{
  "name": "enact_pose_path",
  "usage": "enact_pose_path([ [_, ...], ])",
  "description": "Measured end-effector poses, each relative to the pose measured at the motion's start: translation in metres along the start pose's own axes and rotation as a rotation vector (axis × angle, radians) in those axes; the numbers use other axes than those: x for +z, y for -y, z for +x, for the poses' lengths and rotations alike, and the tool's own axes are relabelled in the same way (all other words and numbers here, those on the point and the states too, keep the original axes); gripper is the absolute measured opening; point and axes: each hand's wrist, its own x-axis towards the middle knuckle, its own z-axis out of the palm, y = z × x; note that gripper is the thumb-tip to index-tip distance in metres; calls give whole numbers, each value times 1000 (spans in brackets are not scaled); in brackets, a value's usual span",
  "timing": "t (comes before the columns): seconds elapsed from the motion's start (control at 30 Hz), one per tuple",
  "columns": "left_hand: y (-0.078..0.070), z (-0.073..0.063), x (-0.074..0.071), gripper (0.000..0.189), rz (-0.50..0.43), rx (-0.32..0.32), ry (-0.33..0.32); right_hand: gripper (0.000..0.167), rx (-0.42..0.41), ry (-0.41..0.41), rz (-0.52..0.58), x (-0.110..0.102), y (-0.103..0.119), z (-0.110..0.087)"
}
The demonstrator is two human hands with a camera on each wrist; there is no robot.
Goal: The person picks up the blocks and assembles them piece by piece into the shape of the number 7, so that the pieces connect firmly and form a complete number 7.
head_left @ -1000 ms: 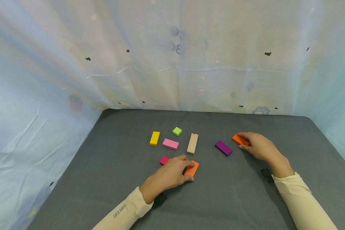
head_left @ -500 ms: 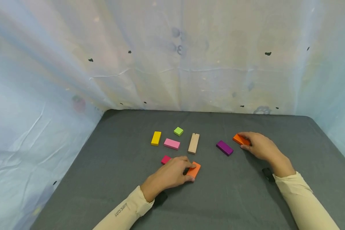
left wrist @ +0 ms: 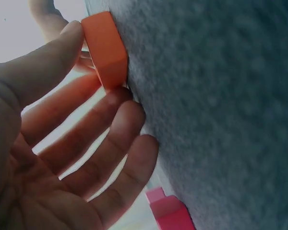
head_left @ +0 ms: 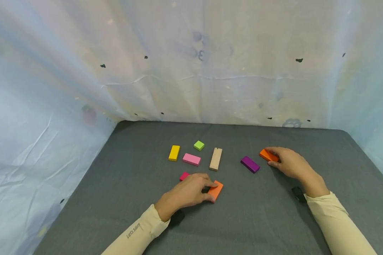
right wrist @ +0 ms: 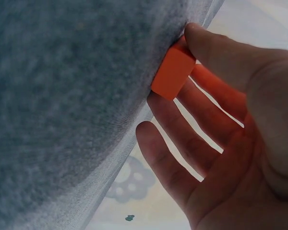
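My left hand (head_left: 189, 191) holds a light orange block (head_left: 215, 190) between thumb and fingers, low on the grey table. The left wrist view shows that orange block (left wrist: 105, 48) with the thumb on one side and fingertips at its lower end. On the right, my right hand (head_left: 290, 163) grips a darker orange block (head_left: 268, 155) by its near end; this block (right wrist: 174, 72) sits between thumb and fingers in the right wrist view. A purple block (head_left: 250, 164) lies just left of the right hand. Partly hidden behind the left hand is a crimson block (head_left: 184, 176).
Beyond the left hand lie a pink block (head_left: 191, 159), a yellow block (head_left: 174, 153), a small lime green block (head_left: 199, 145) and a plain wooden block (head_left: 215, 159). A pale patterned curtain (head_left: 210, 88) surrounds the grey table (head_left: 242, 219) at its back and sides.
The view shifts slightly, moving everything a little to the right. Both hands keep their hold on the orange blocks, and the other blocks stay in place.
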Motion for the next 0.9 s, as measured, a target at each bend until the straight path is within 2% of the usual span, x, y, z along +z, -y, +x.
enact_pose_path([
  [0.3,6,2,-4,40,-60,14,19,56,2,1,-3,-2,-2,0],
  [0.57,2,1,-4,41,-14,6,8,55,-17,-14,12,-1,-1,0],
  [0.9,3,-2,-5,31,-9,12,13,50,-90,-54,-2,1,-4,-2],
])
